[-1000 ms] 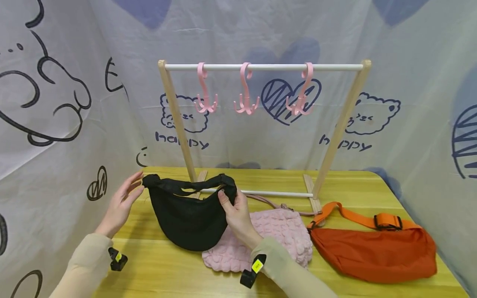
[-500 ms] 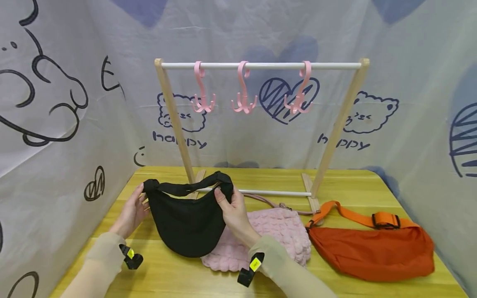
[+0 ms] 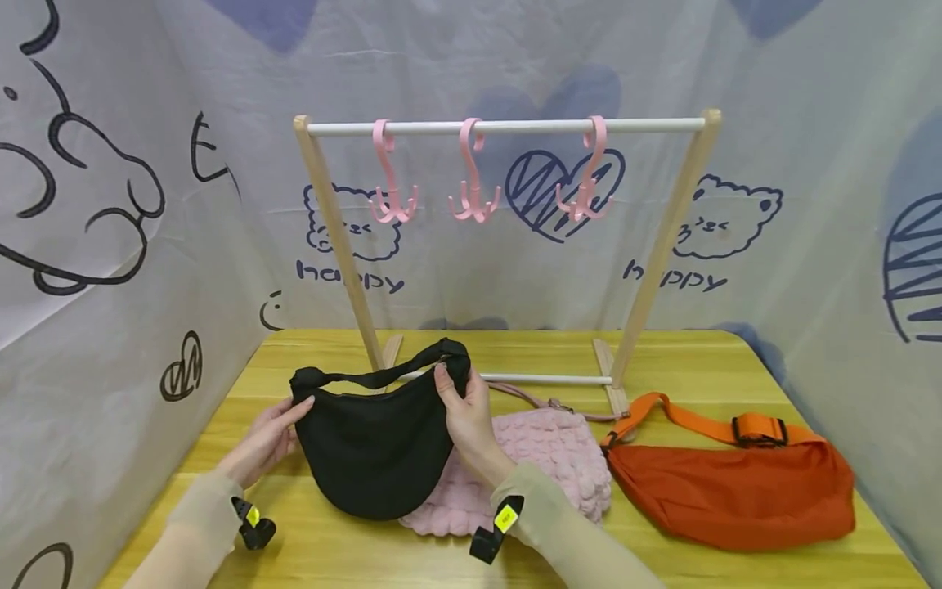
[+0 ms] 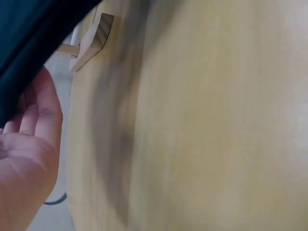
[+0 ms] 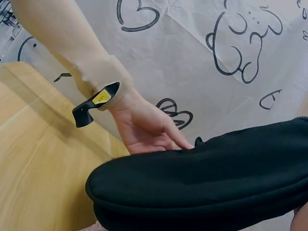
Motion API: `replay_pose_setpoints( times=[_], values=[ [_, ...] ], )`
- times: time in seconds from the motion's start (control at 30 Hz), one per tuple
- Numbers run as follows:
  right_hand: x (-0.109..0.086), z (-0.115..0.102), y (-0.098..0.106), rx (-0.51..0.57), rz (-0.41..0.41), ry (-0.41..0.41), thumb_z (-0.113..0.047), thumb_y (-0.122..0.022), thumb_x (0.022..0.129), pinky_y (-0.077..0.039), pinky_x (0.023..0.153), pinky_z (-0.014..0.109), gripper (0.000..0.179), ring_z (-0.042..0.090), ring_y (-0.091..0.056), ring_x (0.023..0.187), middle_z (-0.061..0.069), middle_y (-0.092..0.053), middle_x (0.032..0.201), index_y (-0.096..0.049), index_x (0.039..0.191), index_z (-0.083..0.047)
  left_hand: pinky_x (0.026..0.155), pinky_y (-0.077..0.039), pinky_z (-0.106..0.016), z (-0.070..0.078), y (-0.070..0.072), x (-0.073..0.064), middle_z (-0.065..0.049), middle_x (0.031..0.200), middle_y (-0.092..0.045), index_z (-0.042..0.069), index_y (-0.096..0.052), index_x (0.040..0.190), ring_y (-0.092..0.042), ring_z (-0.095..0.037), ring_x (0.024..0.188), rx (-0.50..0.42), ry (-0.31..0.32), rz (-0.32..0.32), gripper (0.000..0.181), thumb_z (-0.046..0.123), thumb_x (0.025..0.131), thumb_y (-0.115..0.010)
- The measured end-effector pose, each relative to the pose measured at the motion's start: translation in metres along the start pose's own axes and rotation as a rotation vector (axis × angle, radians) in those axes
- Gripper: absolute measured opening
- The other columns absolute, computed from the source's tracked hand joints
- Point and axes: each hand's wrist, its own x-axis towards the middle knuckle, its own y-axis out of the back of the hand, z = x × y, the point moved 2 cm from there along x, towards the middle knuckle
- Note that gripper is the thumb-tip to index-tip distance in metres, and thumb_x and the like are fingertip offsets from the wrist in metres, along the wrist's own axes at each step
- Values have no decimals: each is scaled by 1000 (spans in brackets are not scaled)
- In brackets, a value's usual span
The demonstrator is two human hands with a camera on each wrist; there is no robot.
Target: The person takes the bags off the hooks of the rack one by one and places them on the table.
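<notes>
A black crescent-shaped shoulder bag [image 3: 375, 458] is held up over the table, its strap [image 3: 386, 378] arching along the top. My right hand [image 3: 474, 421] grips the bag's upper right corner, thumb in front and fingers behind. At the upper left corner, my left hand [image 3: 265, 442] pinches the bag's side, its thumb on the front; the other fingers go behind the fabric. The right wrist view shows the left hand [image 5: 149, 127] at the far end of the bag [image 5: 202, 178]. In the left wrist view, the fingers [image 4: 45, 113] reach under the dark bag [image 4: 29, 43].
Behind the bag stands a wooden rack with a white rail [image 3: 530, 126]. Three pink hooks [image 3: 474, 196] hang from it. A pink puffy bag [image 3: 545, 450] lies partly behind the black one, and an orange bag [image 3: 736, 495] lies at the right on the yellow wooden table [image 3: 346, 556].
My left hand has come in from beside the bag's left corner and now pinches it below the strap end. The left corner sits slightly lower; the right hand keeps its grip.
</notes>
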Motion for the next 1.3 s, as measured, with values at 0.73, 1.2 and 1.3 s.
replay_pose_setpoints(
  times=[0.73,1.2,1.3],
  values=[
    [-11,32,8,-258,-354,-401,-3,-63,95,-55,99,39,63,30,-65,118,27,-58,139,-33,150,-1,81,-59,-26,-1,36,-21,18,94,-69,18,-53,117,-70,-3,88,122,-27,209,31,46,104,-51],
    [-11,40,6,-203,-330,-429,-7,-58,101,-57,97,42,55,38,-66,118,29,-63,133,-36,151,3,76,-54,-25,-4,66,-38,-1,104,-70,-7,-46,136,-64,-3,82,579,83,341,71,55,102,-48],
    [-11,41,5,-311,-291,-383,-10,-61,100,-55,100,40,56,35,-68,116,27,-66,128,-39,149,5,74,-53,-24,-2,69,-38,-15,110,-69,-10,-48,134,-62,-3,81,644,51,356,68,51,103,-49]
  ],
)
